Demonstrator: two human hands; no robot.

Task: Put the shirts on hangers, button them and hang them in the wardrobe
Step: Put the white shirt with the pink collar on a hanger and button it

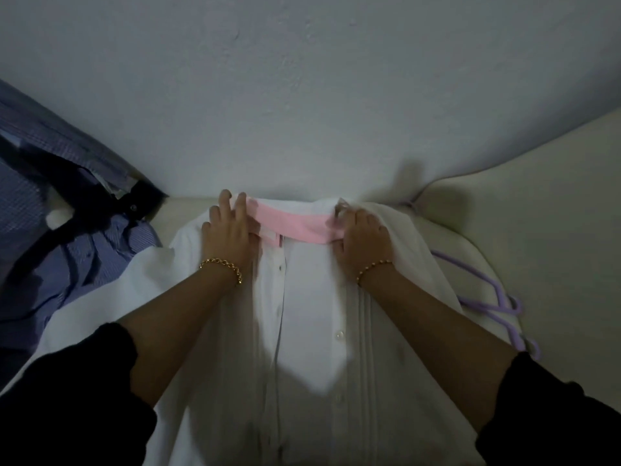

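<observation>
The white pleated button-front shirt (312, 331) with a pink-lined collar is laid front-up on the cream padded bed (537, 213), its collar close to the pale wall (302, 95). The collar's left end is pressed by the straight fingers of the left hand (226, 230), a released grip. The right end is pinched in the curled grip of the right hand (361, 237). Whether a hanger is inside cannot be told.

If the collar is tugged unevenly, the placket may be skewed and the buttons mismatched. The lilac plastic hangers (484, 294), just beside the shirt's right edge, could be snagged and dragged. A crumpled blue striped shirt (84, 264) lies to the left.

No container is seen, and the wardrobe is out of view.
</observation>
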